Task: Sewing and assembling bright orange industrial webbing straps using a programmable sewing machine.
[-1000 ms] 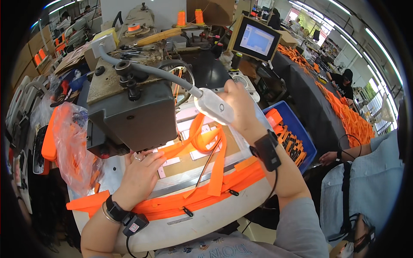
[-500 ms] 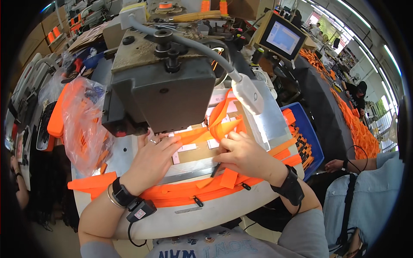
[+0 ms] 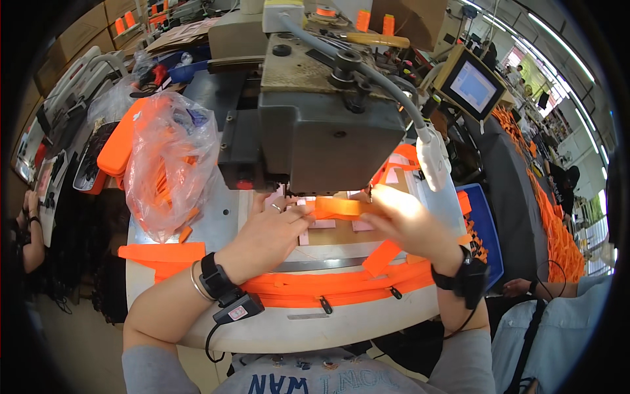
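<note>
A dark sewing machine head (image 3: 328, 141) stands over a tan template (image 3: 335, 233) with pink pieces. My left hand (image 3: 269, 233) lies under its front, fingers spread and bent over the template, fingertips at the left end of an orange strip (image 3: 335, 207). My right hand (image 3: 413, 226), motion-blurred, has its fingers closed on that strip's right part. A white lamp (image 3: 434, 164) hangs at the machine's right. Long orange zipper tapes (image 3: 335, 285) with black pulls lie along the table's near edge (image 3: 295, 335).
Left are a plastic bag of orange pieces (image 3: 164, 171) and orange cases (image 3: 118, 154). Right are a blue bin (image 3: 492, 236), a screen (image 3: 469, 79) and a long bench with orange straps (image 3: 558, 236). Other people's hands show at far left (image 3: 31, 203) and lower right (image 3: 515, 287).
My right hand came down from beside the lamp to the orange strip, which is now drawn straighter under the machine. My left hand stayed on the template. The view shifted, moving the machine rightward.
</note>
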Demonstrator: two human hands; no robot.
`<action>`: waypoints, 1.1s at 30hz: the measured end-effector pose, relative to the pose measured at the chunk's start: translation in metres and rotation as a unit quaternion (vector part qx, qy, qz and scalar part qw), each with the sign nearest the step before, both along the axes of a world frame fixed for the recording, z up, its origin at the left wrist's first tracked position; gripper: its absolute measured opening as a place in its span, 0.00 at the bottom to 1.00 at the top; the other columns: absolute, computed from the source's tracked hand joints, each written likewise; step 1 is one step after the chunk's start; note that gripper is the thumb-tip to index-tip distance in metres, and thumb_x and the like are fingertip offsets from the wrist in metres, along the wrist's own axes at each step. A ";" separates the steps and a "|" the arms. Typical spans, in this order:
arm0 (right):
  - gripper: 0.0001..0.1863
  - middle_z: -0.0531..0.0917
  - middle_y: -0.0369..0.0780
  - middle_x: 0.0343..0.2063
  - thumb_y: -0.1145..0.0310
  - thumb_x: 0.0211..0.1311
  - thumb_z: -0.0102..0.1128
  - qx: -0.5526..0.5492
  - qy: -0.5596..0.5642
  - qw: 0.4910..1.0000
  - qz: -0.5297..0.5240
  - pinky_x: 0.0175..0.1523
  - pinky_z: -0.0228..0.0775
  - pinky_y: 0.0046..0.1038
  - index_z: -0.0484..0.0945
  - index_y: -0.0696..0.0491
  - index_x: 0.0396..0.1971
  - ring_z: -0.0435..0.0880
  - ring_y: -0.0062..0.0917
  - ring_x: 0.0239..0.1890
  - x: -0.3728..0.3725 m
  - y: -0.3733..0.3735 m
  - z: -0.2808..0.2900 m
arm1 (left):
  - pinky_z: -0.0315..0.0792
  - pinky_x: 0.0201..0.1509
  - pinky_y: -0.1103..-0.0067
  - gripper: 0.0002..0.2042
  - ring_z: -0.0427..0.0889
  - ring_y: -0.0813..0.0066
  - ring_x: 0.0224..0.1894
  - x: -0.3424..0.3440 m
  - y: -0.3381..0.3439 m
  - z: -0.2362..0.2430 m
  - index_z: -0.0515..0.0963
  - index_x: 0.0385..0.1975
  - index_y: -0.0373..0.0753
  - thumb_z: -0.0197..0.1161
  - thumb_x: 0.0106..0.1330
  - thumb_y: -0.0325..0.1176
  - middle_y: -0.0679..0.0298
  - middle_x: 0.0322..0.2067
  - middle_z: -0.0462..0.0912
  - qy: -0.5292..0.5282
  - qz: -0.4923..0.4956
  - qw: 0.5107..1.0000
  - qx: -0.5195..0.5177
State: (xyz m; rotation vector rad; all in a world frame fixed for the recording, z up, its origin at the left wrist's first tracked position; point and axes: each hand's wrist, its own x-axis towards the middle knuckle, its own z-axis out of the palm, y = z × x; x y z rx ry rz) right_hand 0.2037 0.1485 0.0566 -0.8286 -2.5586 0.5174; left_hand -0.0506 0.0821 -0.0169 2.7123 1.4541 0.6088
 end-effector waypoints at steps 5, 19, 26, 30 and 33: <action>0.21 0.79 0.43 0.29 0.65 0.56 0.61 0.018 -0.046 0.997 0.057 0.40 0.74 0.34 0.75 0.50 0.51 0.80 0.37 0.34 -0.024 0.016 -0.022 | 0.55 0.59 0.55 0.19 0.69 0.67 0.57 -0.001 0.000 0.001 0.75 0.47 0.44 0.58 0.52 0.25 0.71 0.48 0.74 0.070 0.028 0.995 -0.069; 0.13 0.79 0.42 0.30 0.64 0.55 0.59 0.087 -0.089 0.991 0.043 0.33 0.73 0.33 0.79 0.43 0.42 0.79 0.37 0.30 -0.031 0.023 -0.042 | 0.61 0.49 0.61 0.20 0.68 0.59 0.53 0.002 -0.006 0.000 0.78 0.46 0.47 0.63 0.50 0.27 0.63 0.48 0.69 0.020 0.039 0.999 -0.008; 0.13 0.75 0.41 0.34 0.75 0.48 0.56 0.067 -0.086 0.993 0.039 0.47 0.69 0.34 0.78 0.52 0.38 0.74 0.37 0.41 -0.038 0.014 -0.035 | 0.66 0.47 0.60 0.19 0.70 0.56 0.55 0.003 -0.005 0.014 0.73 0.49 0.43 0.59 0.54 0.27 0.59 0.50 0.68 0.051 0.037 0.996 -0.056; 0.16 0.74 0.41 0.35 0.77 0.45 0.57 0.062 -0.034 0.995 0.064 0.45 0.70 0.34 0.78 0.52 0.38 0.75 0.35 0.38 -0.037 0.022 -0.043 | 0.67 0.44 0.63 0.21 0.69 0.59 0.55 0.003 -0.004 0.015 0.74 0.50 0.43 0.60 0.53 0.27 0.60 0.48 0.69 0.064 0.036 0.997 -0.031; 0.18 0.74 0.40 0.36 0.78 0.42 0.59 0.071 -0.018 0.995 0.060 0.43 0.71 0.34 0.79 0.50 0.38 0.75 0.36 0.37 -0.039 0.023 -0.045 | 0.67 0.44 0.65 0.21 0.69 0.60 0.55 0.003 -0.003 0.016 0.74 0.51 0.43 0.61 0.53 0.28 0.61 0.48 0.69 0.064 0.033 0.997 -0.023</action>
